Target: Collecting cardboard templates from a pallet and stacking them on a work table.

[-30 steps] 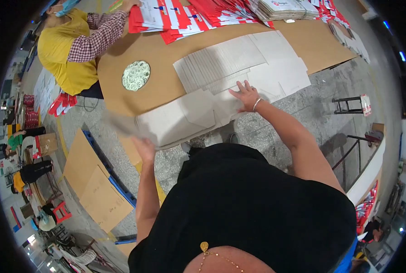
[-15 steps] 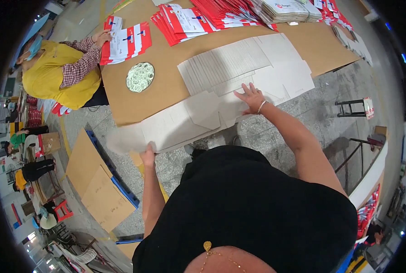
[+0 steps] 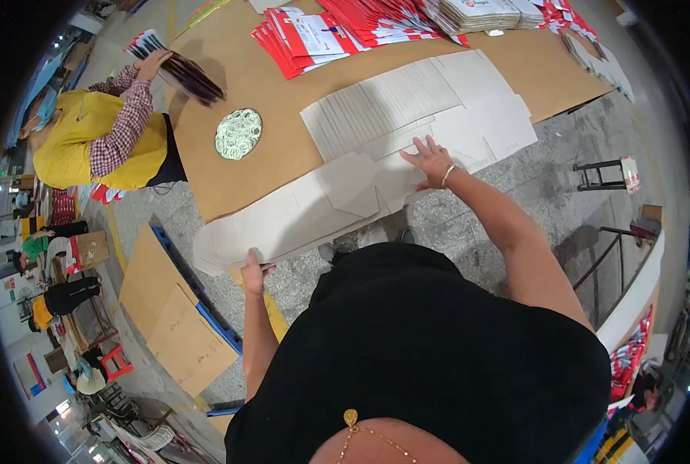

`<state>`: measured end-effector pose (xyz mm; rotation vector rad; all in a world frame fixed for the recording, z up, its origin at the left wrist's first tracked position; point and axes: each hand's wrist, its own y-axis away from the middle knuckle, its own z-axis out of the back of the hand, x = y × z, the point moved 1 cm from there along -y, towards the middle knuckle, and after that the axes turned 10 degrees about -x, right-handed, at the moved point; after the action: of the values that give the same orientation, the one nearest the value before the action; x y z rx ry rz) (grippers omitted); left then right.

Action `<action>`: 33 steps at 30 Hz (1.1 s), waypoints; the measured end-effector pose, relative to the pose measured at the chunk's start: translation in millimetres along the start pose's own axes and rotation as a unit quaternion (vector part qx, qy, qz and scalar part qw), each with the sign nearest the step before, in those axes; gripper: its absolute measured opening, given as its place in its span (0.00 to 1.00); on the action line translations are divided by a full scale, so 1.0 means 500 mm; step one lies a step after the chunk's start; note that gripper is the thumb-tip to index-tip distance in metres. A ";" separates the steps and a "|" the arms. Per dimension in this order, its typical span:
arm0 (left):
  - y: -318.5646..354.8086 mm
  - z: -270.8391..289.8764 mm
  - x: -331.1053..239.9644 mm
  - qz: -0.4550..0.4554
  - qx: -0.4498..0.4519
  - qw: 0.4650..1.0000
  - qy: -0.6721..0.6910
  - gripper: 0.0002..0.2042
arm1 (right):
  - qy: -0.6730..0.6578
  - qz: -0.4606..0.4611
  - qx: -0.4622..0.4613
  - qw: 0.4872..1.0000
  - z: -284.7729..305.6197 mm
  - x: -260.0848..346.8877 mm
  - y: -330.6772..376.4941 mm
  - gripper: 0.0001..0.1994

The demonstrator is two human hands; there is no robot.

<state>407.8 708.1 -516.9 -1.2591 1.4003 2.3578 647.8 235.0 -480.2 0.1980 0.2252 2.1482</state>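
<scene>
A long flat grey cardboard blank [image 3: 298,213] is being gripped at its near left end by the left hand [image 3: 254,263], fingers pinched shut on the edge where it hangs past the brown table [image 3: 275,93]. The right hand [image 3: 432,161] is laid flat on the far right part of the same blank, fingers spread apart and pressed down, nothing clamped in it; a thin bracelet can be seen at the wrist.

Just beyond the right hand's fingertips, a fanned stack of grey blanks [image 3: 407,108] is spread across the table, touching or overlapping the sheet being held — can't be told exactly which. Further out past that stack, piles of red and white printed sheets [image 3: 322,39] are lined along the far side. Off to the left of the right hand, well apart from it, a round dish of pale rubber bands [image 3: 238,133] is set on the tabletop.

Beyond the left hand and off to its left, a co-worker in a yellow vest [image 3: 90,139] is seated at the table corner, with a fanned bundle of sheets [image 3: 179,66] held up in one hand. Below the left hand, brown cardboard sheets [image 3: 171,317] are lying on the floor.
</scene>
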 end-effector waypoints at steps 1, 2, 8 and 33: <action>-0.008 0.000 0.003 -0.090 -0.041 0.994 -0.054 0.24 | -0.002 0.005 0.000 1.000 0.001 0.008 0.000 0.52; -0.018 -0.003 0.006 -0.177 -0.084 0.975 -0.107 0.23 | -0.001 0.012 0.000 1.000 0.006 0.012 -0.008 0.52; 0.137 -0.192 -0.170 -0.437 -0.159 0.780 -0.419 0.22 | 0.002 -0.015 0.002 1.000 -0.010 -0.025 0.019 0.52; 0.024 -0.013 -0.044 -0.033 0.035 0.995 0.090 0.23 | -0.002 -0.023 0.020 1.000 -0.006 -0.017 0.014 0.50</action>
<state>420.1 702.9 -494.8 -1.5050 1.4524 2.1809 646.0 223.7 -481.9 0.2182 0.2690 2.0992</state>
